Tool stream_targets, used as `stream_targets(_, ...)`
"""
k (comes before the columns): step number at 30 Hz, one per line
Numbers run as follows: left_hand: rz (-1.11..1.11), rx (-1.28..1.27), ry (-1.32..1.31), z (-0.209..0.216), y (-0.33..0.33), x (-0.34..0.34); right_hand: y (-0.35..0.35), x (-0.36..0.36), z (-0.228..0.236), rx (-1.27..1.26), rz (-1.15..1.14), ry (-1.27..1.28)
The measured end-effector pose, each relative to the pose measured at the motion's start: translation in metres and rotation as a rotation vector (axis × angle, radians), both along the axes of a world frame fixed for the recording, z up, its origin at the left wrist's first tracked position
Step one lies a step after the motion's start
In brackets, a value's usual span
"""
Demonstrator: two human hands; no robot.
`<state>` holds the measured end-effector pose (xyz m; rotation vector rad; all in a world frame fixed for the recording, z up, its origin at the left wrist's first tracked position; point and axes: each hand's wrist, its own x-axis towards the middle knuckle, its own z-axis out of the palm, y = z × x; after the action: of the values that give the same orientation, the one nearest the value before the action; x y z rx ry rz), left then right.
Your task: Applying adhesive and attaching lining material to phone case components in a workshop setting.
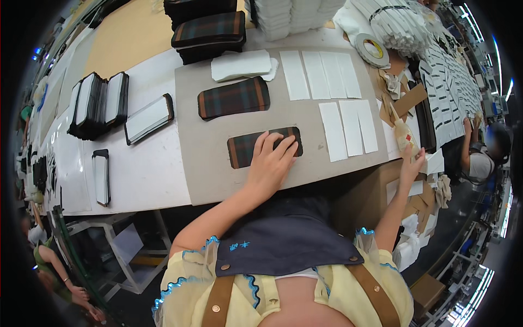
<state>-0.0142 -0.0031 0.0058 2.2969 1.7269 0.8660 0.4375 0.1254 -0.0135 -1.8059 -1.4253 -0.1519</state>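
- The left hand [271, 162] lies flat, fingers spread, on the near plaid piece [248, 147], close to the mat's [207, 163] front edge.
- The right hand [412, 163] grips a glue bottle [404, 135] past the mat's right edge.
- Bare mat lies between both plaid pieces.

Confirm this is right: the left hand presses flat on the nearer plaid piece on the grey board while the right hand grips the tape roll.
Not quite. In the head view the right hand grips a small glue bottle, not the tape roll, which lies untouched farther back. The left hand does press the nearer plaid piece.
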Motion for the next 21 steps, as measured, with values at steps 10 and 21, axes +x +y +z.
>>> stream_targets(10, -0.005, 0.072, 0.353, -0.01, 0.011, 0.002, -0.004, 0.01, 0.003, -0.088, 0.18, 0.81)
stream_targets(21, -0.029, -0.031, 0.177, -0.011, 0.011, -0.008, -0.013, -0.032, 0.071, 0.139, 0.444, 1.295)
